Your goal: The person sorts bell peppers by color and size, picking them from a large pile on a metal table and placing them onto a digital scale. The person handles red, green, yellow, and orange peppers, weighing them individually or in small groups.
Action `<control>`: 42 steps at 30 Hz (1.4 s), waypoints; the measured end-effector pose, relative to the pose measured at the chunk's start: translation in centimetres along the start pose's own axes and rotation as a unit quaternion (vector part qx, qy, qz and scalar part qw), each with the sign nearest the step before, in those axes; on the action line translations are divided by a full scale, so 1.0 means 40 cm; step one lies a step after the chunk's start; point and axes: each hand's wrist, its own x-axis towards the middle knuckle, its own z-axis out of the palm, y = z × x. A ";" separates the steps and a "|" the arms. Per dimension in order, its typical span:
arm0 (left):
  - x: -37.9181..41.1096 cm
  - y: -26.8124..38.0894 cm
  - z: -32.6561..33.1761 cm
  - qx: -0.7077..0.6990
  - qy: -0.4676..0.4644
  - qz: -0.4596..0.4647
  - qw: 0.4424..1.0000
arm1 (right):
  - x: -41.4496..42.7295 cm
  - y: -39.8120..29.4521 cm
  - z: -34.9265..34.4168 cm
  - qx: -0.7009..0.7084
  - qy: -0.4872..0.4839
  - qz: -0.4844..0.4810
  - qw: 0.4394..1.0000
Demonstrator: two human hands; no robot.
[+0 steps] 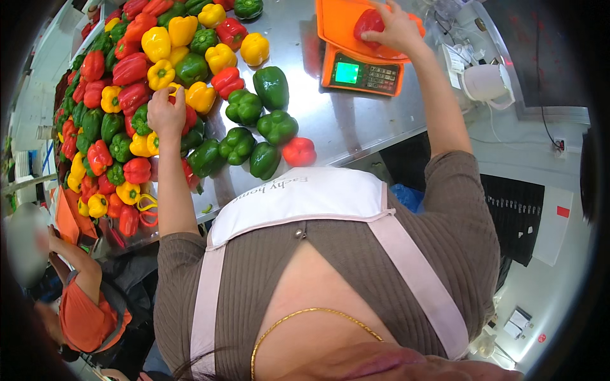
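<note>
On the orange pan [333, 21] of a digital weighing scale [362, 71] lies a red bell pepper [368, 26]. My right hand [398, 28] grips that pepper from above, thumb on its near side. The scale's green display [347, 72] is lit. Over the heap of bell peppers, my left hand [167, 113] has its fingers down among yellow and red ones; whether it grips one is hidden. A yellow pepper [201, 97] sits just right of it. Several green peppers [278, 127] and a red pepper [299, 152] rest apart from the heap, nearer my apron.
The peppers and scale stand on a shiny metal table [329, 128]. Yellow-handled scissors [147, 202] lie by the heap's near edge. A white electric kettle [486, 82] and cables are at the right. A person in an orange top [88, 314] is at the lower left.
</note>
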 end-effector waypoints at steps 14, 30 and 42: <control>-0.007 0.000 0.002 0.008 0.037 -0.007 0.999 | 0.017 -0.332 0.102 0.343 -0.042 -0.172 0.922; -0.010 -0.008 0.002 -0.073 0.071 -0.020 0.995 | 0.149 -0.498 0.313 0.520 -0.132 -0.090 0.839; -0.002 0.020 -0.023 -0.058 0.050 -0.039 0.996 | 0.186 -0.490 0.403 0.336 -0.025 -0.187 0.923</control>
